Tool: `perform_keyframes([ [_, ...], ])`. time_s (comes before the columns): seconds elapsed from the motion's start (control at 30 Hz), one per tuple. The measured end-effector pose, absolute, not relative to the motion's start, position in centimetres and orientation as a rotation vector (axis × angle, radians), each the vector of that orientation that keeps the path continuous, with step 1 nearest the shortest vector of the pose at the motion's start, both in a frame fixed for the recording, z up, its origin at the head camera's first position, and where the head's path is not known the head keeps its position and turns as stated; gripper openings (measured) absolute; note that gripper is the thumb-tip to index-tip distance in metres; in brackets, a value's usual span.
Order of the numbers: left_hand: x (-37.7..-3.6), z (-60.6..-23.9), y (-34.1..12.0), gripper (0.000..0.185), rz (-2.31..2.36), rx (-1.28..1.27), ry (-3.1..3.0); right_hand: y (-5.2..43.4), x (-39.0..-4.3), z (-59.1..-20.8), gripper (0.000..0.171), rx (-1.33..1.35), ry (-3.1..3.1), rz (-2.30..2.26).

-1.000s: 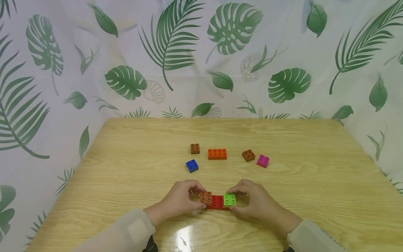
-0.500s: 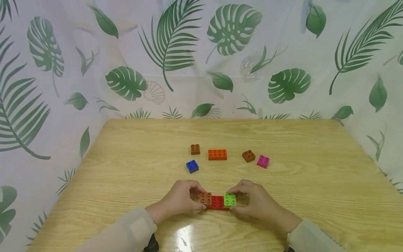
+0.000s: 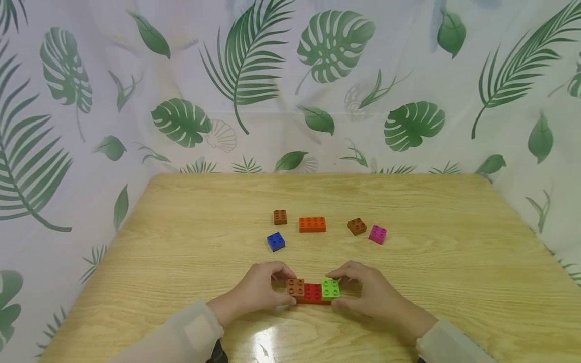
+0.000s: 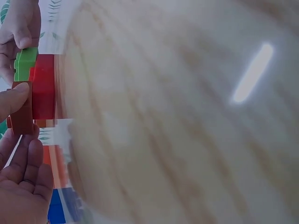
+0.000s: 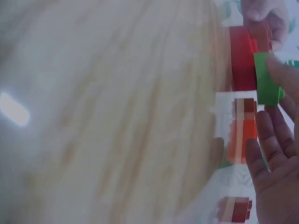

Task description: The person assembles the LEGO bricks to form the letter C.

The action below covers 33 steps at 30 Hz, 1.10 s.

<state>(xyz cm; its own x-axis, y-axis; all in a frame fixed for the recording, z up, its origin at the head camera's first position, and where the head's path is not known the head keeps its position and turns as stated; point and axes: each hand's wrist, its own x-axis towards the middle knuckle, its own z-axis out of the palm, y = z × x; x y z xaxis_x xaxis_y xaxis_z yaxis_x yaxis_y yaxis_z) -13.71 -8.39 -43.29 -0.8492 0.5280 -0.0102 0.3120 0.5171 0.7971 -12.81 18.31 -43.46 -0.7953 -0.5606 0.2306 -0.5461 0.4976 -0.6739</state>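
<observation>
The left hand (image 3: 260,287) pinches a brown block (image 3: 295,286) between thumb and fingers, and the right hand (image 3: 369,290) pinches a green block (image 3: 330,287) the same way. Between and beneath these grips lies the red block (image 3: 312,292), right of the left hand and left of the right, neither plainly nearer, its long axis running left to right across the near part of the table (image 3: 204,201). Its studs face up and its ends point toward the hands, the brown and green blocks each jutting past one end.
</observation>
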Motion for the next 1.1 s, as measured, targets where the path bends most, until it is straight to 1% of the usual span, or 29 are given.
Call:
perform_keyframes([
  [0.17,-13.6,-43.2,-8.5,0.037,1.263,0.707,2.492,19.7,-13.3,-43.4,0.051,-0.972,2.716,-1.302],
  [0.63,-13.6,-43.2,-8.5,0.038,1.271,0.713,2.499,25.1,-17.0,-43.1,0.05,-0.649,3.094,-1.231],
  [0.9,-13.5,-43.2,-8.5,0.038,1.284,0.721,2.492,26.7,-18.9,-43.9,0.06,-0.434,3.056,-1.233],
  [1.1,-13.5,-43.2,-8.5,0.038,1.278,0.734,2.503,27.1,-19.9,-44.2,0.067,-0.263,2.961,-1.185],
])
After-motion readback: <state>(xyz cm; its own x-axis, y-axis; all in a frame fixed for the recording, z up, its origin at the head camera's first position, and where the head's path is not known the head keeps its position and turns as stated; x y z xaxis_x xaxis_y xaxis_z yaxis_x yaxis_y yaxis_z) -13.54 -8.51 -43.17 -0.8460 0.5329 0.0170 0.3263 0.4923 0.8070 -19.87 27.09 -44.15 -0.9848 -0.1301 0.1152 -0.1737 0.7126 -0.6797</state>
